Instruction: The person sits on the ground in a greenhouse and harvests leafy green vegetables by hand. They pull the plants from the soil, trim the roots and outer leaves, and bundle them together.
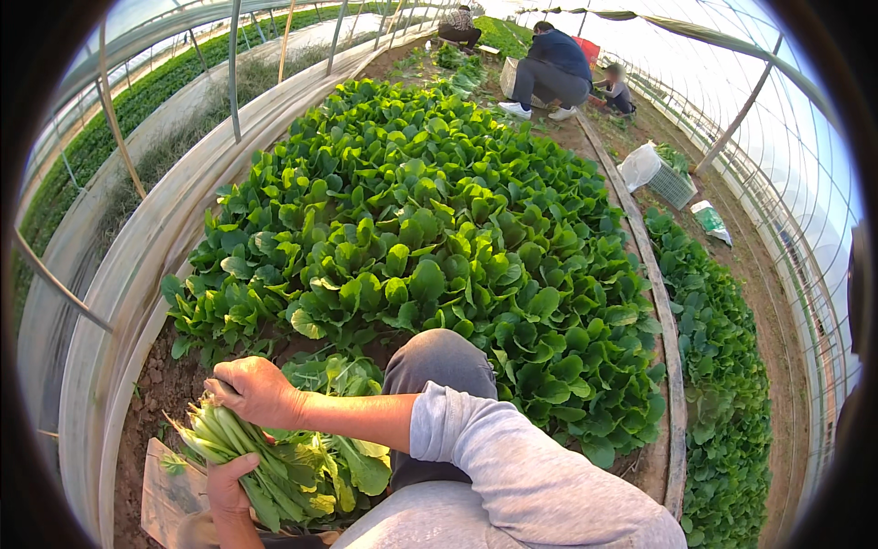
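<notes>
A bunch of leafy greens (274, 473) with pale stems lies across my lower left area, its root ends pointing up and left. My left hand (233, 480) is wrapped around the stems from below, thumb on top. My right hand (257, 391) reaches across from the right and is curled at the root ends; whether its fingers pinch a stem is hidden. Beside my knee, more cut or loose greens (336, 374) lie on the soil. A dense bed of growing greens (425, 240) spreads in front of me.
A flat board (171, 487) lies at lower left beside plastic sheeting (137, 288). A wooden plank (648, 254) edges the bed on the right. Beyond it stand a crate of greens (672, 182) and a bag (711, 221). Several people crouch farther off, one beside a crate (509, 77).
</notes>
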Motion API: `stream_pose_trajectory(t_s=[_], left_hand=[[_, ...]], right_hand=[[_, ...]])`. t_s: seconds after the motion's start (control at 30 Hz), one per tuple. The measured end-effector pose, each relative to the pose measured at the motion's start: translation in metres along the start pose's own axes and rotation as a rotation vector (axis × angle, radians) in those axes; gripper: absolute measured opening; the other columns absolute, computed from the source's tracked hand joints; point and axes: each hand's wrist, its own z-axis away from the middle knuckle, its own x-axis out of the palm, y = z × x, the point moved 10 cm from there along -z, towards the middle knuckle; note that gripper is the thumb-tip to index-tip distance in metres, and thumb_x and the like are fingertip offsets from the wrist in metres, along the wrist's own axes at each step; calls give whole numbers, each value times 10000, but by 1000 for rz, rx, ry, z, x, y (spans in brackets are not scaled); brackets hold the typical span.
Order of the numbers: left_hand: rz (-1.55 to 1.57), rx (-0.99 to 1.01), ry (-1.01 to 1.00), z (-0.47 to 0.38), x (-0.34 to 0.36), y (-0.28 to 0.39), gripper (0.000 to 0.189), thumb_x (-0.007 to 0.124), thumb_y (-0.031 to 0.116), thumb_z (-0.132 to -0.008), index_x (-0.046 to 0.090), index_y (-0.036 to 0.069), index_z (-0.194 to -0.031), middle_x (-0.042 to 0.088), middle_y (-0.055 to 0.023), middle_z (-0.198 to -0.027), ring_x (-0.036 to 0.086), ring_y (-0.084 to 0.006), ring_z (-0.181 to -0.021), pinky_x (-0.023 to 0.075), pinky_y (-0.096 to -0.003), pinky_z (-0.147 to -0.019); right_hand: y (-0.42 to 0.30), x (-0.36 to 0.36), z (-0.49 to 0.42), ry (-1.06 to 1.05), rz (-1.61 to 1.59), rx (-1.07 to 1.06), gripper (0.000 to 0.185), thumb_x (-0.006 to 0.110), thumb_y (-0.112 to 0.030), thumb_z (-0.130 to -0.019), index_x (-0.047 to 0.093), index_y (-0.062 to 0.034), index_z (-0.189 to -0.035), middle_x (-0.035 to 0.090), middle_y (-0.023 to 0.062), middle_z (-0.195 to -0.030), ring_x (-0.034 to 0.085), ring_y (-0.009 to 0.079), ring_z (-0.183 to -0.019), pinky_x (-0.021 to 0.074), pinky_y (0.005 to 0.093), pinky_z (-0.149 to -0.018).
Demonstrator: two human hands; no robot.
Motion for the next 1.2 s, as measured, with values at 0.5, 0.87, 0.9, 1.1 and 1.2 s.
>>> stream_pose_trajectory(t_s=[0.5,0.87,0.9,1.1,1.2], left_hand=[[158,413,261,-2,-127,156,375,643,29,-863,562,-52,-1220,668,-239,-1126,670,-307,-1033,546,-435,-952],[41,668,356,-6,-146,327,187,664,138,-808,640,12,-944,684,-140,-827,679,-312,-741,581,-462,-740],[-36,630,370,4,-132,334,163,652,134,-809,634,11,-915,675,-135,-802,675,-303,-721,581,-455,-735],[-111,275,288,98,-95,270,349,655,63,-877,572,-107,-1172,693,-243,-1067,724,-264,-907,620,-376,-844],[41,212,353,166,-105,230,406,577,68,-911,520,-106,-1273,644,-264,-1183,664,-319,-1072,559,-453,-965]], right_hand=[[130,-10,44,-303,63,686,284,638,-229,-924,701,29,-822,694,81,-679,682,154,-594,561,314,-609],[202,45,150,-822,887,636,451,765,-431,-740,741,-70,-1008,723,160,-1038,697,296,-1012,563,425,-846],[200,49,155,-810,898,537,516,787,-500,-724,740,-35,-942,725,173,-969,698,340,-948,562,445,-813],[232,30,167,-849,884,709,399,770,-292,-691,747,-73,-1024,728,127,-1065,702,289,-999,571,406,-827],[211,18,150,-860,647,765,372,781,-242,-635,750,-19,-932,739,152,-938,713,291,-923,569,392,-785]])
